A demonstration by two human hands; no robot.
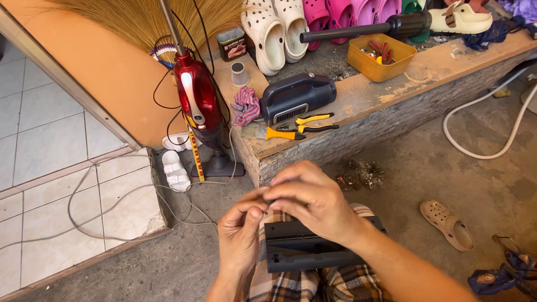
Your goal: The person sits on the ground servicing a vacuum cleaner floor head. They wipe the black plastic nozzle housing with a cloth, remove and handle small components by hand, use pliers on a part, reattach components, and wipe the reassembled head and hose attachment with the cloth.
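Observation:
My left hand (239, 235) and my right hand (310, 198) meet over my lap, fingers pinched together on a small dark part that is mostly hidden between them. Under the hands a black plastic housing (305, 251) lies across my plaid-clad knees. On the concrete ledge ahead rest a dark blue handheld vacuum body (295, 98), yellow-handled pliers (313, 120), a paintbrush (263, 132) and a striped rag (245, 105).
A red upright vacuum (196, 100) stands left of the ledge, its cable trailing over the tiled floor. A yellow tray (380, 56) of small parts, a black tube (363, 29) and rows of clogs sit further back. A beige clog (447, 223) and a white hose (492, 128) lie right.

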